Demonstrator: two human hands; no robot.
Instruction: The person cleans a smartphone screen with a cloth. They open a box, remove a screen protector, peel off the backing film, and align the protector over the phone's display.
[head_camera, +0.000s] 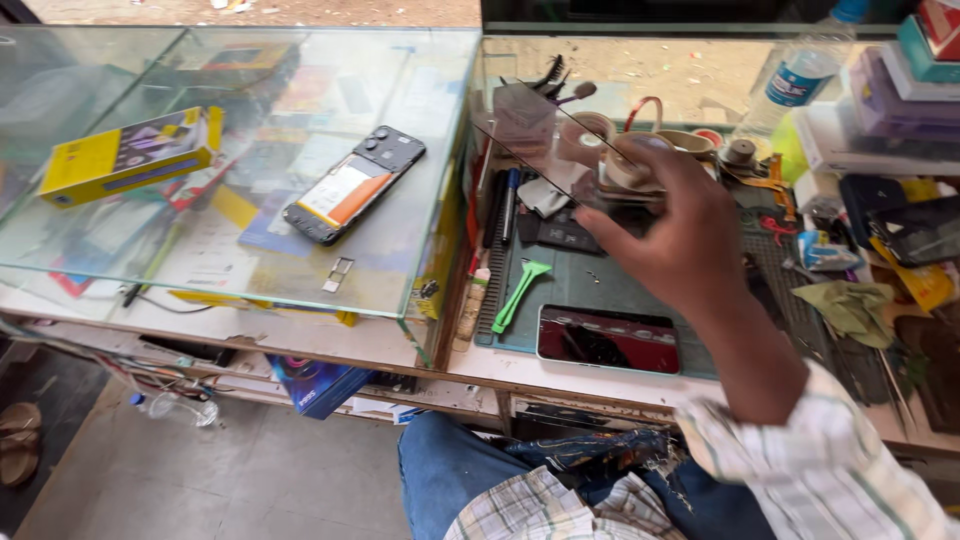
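Observation:
My right hand (675, 235) is raised over the bench, shut on a thin, dark-tinted transparent glass sheet (535, 140) that it pinches at one end. The sheet tilts up and to the left, above the grey-green work mat (570, 285). Below the hand, a phone (608, 340) lies screen up at the mat's front edge. A green plastic pry tool (520, 293) rests to the left of the phone. My left hand is out of view.
On the glass counter (420, 60) to the left lie a phone with its back removed (355, 185), a small card tray (338, 272) and a yellow box (130, 155). Tape rolls (590, 135), a water bottle (800, 75), stacked boxes (890, 100) and a green cloth (850, 305) crowd the back and right.

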